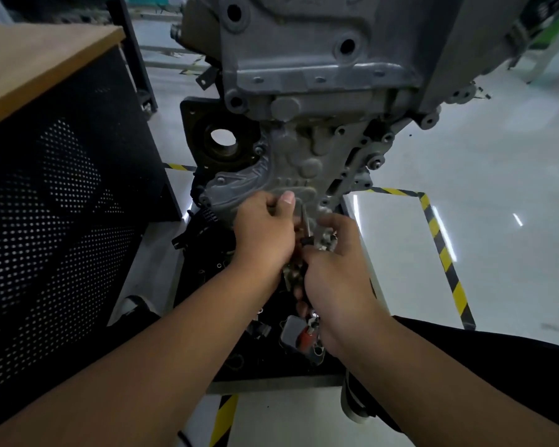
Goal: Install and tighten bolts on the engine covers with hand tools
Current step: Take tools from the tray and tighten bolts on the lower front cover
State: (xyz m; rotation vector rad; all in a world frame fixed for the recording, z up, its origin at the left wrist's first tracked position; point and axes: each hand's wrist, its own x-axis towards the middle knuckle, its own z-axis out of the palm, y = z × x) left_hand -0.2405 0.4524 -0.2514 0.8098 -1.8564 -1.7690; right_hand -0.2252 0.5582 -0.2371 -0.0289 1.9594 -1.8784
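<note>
Engine cover, grey cast metal, hangs upright on the engine block, directly ahead of the person. Left hand is closed around a thin metal tool at the cover's lower edge, thumb raised. Right hand sits just beside it, fingers curled about the tool's lower part. A black stand base below holds loose parts. A perforated black cabinet stands left; striped tape marks the floor.
</note>
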